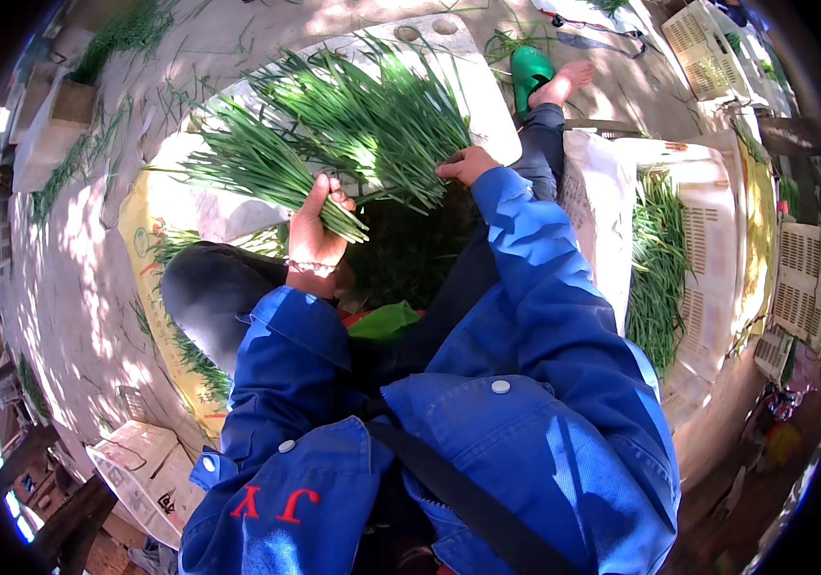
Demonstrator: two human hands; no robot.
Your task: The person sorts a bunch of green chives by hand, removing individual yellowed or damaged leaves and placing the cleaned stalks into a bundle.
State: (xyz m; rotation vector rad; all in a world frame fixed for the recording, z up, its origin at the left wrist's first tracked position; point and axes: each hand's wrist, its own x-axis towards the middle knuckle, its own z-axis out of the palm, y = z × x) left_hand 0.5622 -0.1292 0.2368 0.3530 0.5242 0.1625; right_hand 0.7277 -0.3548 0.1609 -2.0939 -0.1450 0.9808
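My left hand [318, 226] grips a bunch of green chives [252, 162], its thumb across the stalks near their pale cut ends. The leaves fan out to the upper left. A loose pile of chives [374, 108] lies on a white foam board [493, 108] in front of me. At the pile's right edge, my right hand [473, 167] has its fingers bent and pinched at the stalk ends; its fingertips are partly hidden among them. Below the pile, between my legs, the space is in deep shadow.
A lined plastic crate [701, 266] of chives [655, 280] stands at my right. On the left, a yellow sack [144, 237] lies beside more chives [198, 363]. Another person's bare foot [565, 80] and a green clog [529, 75] are beyond the board. A white basket [144, 467] sits lower left.
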